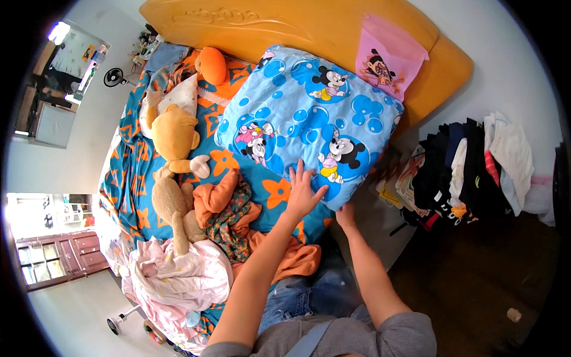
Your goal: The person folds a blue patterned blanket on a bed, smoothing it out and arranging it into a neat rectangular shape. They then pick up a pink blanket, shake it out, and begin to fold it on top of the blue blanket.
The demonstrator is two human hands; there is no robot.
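Note:
A folded light-blue quilt [297, 122] with cartoon mouse and bubble prints lies puffed up on the bed, against the headboard. My left hand [306, 193] rests on its near part, fingers spread and the palm down, holding nothing. At the quilt's near right corner, by the bed's edge, is my right hand [345, 215]. Its fingers are partly hidden by the corner, which they appear to grip. Under the quilt spreads a teal sheet [140, 184] with orange flower shapes.
Left of the quilt lie an orange-yellow plush toy [173, 134], a tan plush toy [169, 199] and an orange garment [217, 193]. Pink bedding [178, 271] is heaped nearer. A pink bag [389, 56] hangs on the headboard [285, 21]. Clothes [470, 160] hang at the right.

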